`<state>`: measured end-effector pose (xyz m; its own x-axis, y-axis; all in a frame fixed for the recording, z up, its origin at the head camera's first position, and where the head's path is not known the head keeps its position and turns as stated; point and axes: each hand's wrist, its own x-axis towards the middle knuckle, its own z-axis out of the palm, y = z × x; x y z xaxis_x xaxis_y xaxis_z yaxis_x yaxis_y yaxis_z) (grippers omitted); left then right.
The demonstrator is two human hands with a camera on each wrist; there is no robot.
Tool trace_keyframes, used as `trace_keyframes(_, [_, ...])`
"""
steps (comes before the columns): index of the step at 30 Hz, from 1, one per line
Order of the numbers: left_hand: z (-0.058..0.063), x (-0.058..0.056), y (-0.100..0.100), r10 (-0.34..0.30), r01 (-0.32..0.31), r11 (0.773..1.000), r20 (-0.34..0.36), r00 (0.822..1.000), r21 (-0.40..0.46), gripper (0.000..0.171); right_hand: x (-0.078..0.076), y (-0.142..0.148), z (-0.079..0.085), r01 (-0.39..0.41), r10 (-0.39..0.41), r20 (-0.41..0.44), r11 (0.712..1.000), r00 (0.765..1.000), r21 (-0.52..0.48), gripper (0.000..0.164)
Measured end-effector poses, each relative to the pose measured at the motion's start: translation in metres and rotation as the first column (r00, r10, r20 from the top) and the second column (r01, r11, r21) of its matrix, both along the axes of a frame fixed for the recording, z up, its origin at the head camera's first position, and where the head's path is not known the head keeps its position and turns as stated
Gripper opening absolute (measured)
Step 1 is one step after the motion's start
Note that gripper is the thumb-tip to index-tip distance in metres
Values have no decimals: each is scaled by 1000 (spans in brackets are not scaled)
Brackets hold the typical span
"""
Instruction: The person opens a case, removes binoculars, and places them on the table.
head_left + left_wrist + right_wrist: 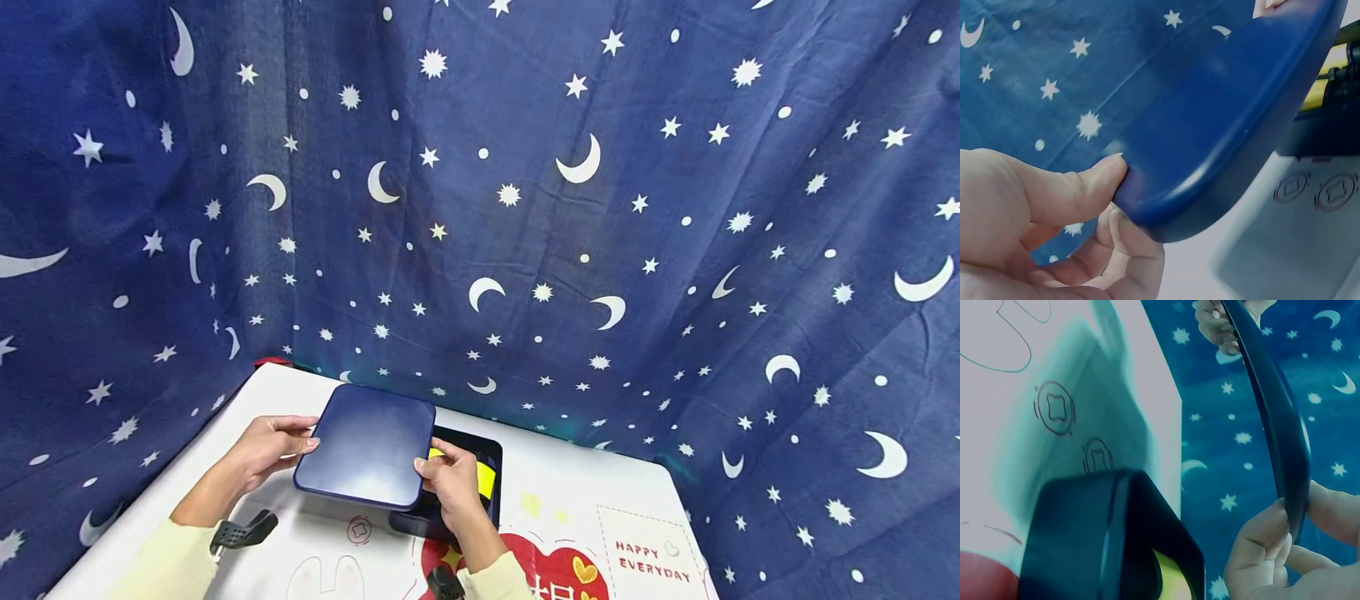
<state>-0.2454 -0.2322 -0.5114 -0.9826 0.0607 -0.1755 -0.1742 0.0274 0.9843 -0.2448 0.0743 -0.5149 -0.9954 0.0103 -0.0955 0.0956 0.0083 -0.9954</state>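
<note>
"What sort of place do I have on screen?"

"I make it a curtained-off booth: navy cloth (525, 125) patterned with moons and stars hangs around a white table (600, 483) bearing red HAPPY EVERYDAY lettering (652, 562). From here I can't tell whether it's in a home or studio."

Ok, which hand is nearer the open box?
The right hand, pinching the blue lid by its right edge; in the head view it overlaps the box. The left hand pinches the opposite edge, farther away.
</note>
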Motion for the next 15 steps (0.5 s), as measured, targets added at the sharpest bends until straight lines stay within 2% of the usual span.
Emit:
trace_keyframes(8, [-2, 8, -28, 13, -13, 1000, 8, 1000, -26, 61, 1, -29, -9, -43, 43, -2, 999, 999, -8, 57])
trace_keyframes(15, [-2, 12, -49, 22, -21, 995, 9, 1000, -94, 63, 4, -52, -13, -79, 80, 13, 996, 997, -33, 57])
